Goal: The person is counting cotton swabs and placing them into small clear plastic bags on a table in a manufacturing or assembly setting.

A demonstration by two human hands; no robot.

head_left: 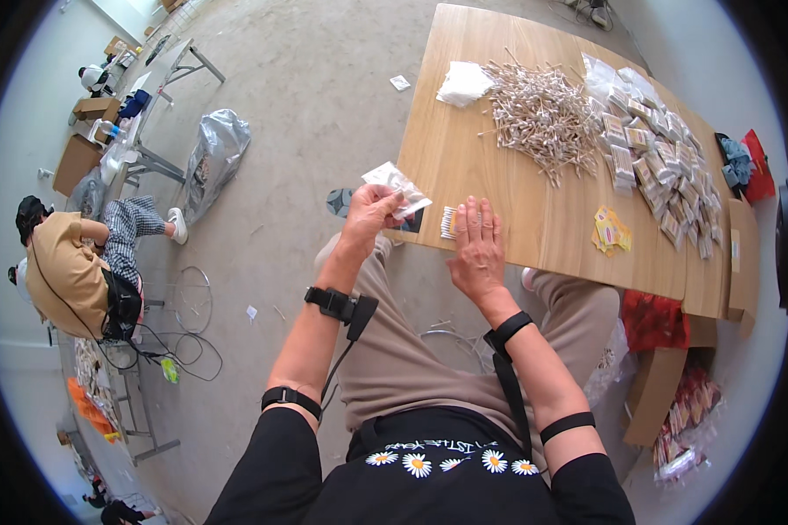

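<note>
My left hand (369,214) pinches a small clear plastic bag (394,182) just off the table's left front corner. Flat on the wooden table (525,214) lies my right hand (477,255), fingers stretched out. Under and beside its fingertips is a neat row of cotton swabs (447,222); a bit of yellow shows there, mostly hidden by the fingers. To the right sit several yellow printed cards (611,231). Farther back a big heap of loose cotton swabs (543,114) spreads out, with a stack of clear bags (465,84) at its left.
Packed swab bags (652,157) pile up on the table's right side. Below that edge stand an open cardboard box (655,395) and a red bag (655,320). At left a person in a tan top (66,271) sits near a large plastic sack (214,162) and cables (193,350).
</note>
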